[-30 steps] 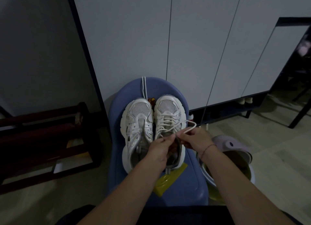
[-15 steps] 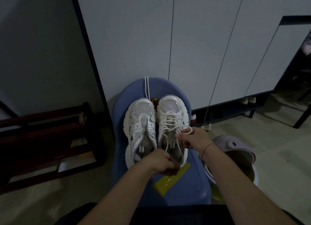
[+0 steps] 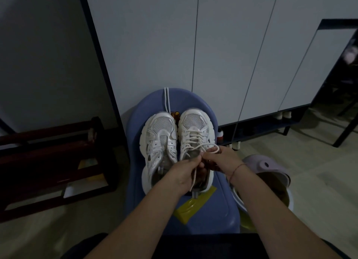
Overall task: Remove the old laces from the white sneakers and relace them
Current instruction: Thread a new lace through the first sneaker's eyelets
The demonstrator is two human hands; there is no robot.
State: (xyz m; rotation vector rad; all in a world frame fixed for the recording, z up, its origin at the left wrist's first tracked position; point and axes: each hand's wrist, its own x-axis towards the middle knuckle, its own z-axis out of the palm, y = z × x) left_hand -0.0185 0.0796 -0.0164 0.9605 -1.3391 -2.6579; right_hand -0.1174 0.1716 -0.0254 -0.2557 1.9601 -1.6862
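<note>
Two white sneakers stand side by side on a blue stool (image 3: 153, 103), toes pointing away from me. The left sneaker (image 3: 159, 140) has no lace in its eyelets. The right sneaker (image 3: 195, 131) is laced with a white lace (image 3: 193, 140). My left hand (image 3: 186, 173) pinches one lace end over the right sneaker's opening, and the end hangs down below my fingers. My right hand (image 3: 220, 159) holds a loop of the same lace right beside it. A loose white lace (image 3: 167, 99) lies on the stool beyond the toes.
A yellow wrapper (image 3: 193, 205) lies on the stool's near part. A lilac bin with a raised lid (image 3: 265, 167) stands at the right. A dark wooden rack (image 3: 52, 162) is on the left. White cabinet doors (image 3: 193, 45) rise behind the stool.
My left hand has come back up from the stool's near part to the right sneaker's opening and now pinches a lace end next to my right hand.
</note>
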